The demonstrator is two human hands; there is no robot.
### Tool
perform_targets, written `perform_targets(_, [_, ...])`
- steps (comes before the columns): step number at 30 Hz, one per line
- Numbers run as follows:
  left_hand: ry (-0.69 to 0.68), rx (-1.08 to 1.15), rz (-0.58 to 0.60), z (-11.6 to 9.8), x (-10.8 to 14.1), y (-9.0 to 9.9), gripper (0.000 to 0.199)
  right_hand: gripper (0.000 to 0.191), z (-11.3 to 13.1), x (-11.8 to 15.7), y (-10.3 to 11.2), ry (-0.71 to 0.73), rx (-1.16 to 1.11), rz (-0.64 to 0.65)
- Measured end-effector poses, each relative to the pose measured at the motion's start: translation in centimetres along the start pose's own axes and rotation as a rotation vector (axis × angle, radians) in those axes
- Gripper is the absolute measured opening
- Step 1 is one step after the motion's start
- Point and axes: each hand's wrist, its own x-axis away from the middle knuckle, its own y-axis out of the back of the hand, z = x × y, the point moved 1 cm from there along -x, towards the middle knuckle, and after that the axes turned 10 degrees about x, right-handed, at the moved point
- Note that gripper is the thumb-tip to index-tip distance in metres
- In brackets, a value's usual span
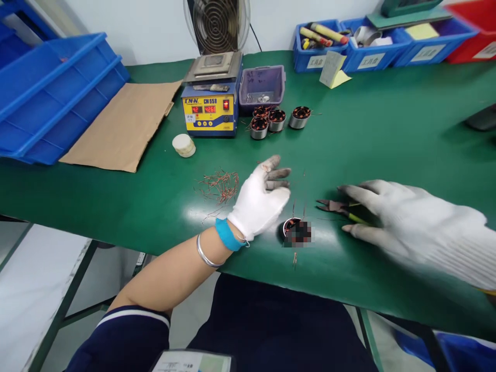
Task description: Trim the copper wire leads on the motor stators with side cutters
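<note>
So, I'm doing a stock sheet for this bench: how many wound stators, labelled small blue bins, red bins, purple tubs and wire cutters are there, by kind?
Wound stators: 5
Labelled small blue bins: 3
Red bin, cut off by the picture's edge: 1
Purple tub: 1
Wire cutters: 1
Total: 11

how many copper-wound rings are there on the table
5 copper-wound rings: three clustered by the purple bin, one just right of them, one near the table's front edge
</note>
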Motion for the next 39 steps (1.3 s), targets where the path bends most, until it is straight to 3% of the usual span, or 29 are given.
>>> perform_targets(2, [-0.081, 0.027, -0.004, 0.0, -0.1, 0.4, 0.058, 0.063, 2.3, 0.0, 0.9, 0.121, -0.045, -0.157])
perform_targets(4, [-0.124, 0.017, -0.01, 0.0, 0.0, 0.6, 0.061, 0.049, 5.5, -0.3, 1.7, 0.306, -0.105, -0.305])
perform_targets(7, [-0.139, -0.042, -0.04, 0.0, 0.1, 0.7, 0.062, 0.023, 9.7, -1.1, 1.9, 0.497, -0.18, -0.315])
perform_targets(9, [-0.142, -0.073, -0.06, 0.0, 0.0, 0.7, 0.063, 0.015, 10.8, -1.7, 1.7, 0.492, -0.216, -0.354])
perform_targets(12, [-0.153, -0.076, -0.089, -0.2, 0.0, 0.6, 0.068, 0.017, 8.3, -1.8, 1.4, 0.295, -0.166, -0.305])
perform_targets(17, [-0.14, -0.062, -0.072, -0.3, 0.6, 0.0, 0.067, 0.033, -3.1, 0.2, 0.8, -0.374, 0.033, -0.184])
perform_targets(19, [-0.127, -0.064, -0.059, -0.2, 0.9, -0.3, 0.066, 0.041, -7.1, 1.2, 0.6, -0.577, 0.1, -0.107])
perform_targets(23, [-0.118, -0.066, -0.052, 0.1, 1.1, -0.5, 0.066, 0.067, -10.5, 2.3, 0.7, -0.819, 0.205, -0.033])
perform_targets(25, [-0.115, -0.075, -0.051, 0.2, 1.1, -0.4, 0.066, 0.08, -10.7, 1.5, 0.5, -0.814, 0.198, -0.002])
perform_targets(28, [-0.097, -0.098, -0.047, 0.4, 0.9, -0.3, 0.066, 0.085, -11.1, -0.9, -0.5, -0.709, 0.127, 0.093])
perform_targets(33, [-0.085, -0.105, -0.045, 0.2, 0.7, -0.2, 0.066, 0.058, -11.9, -6.2, -2.2, -0.564, 0.091, 0.133])
perform_targets(39, [-0.062, -0.121, 0.001, 0.1, 1.2, -0.6, 0.063, 0.06, -7.8, -11.9, -2.9, -0.228, 0.035, 0.11])
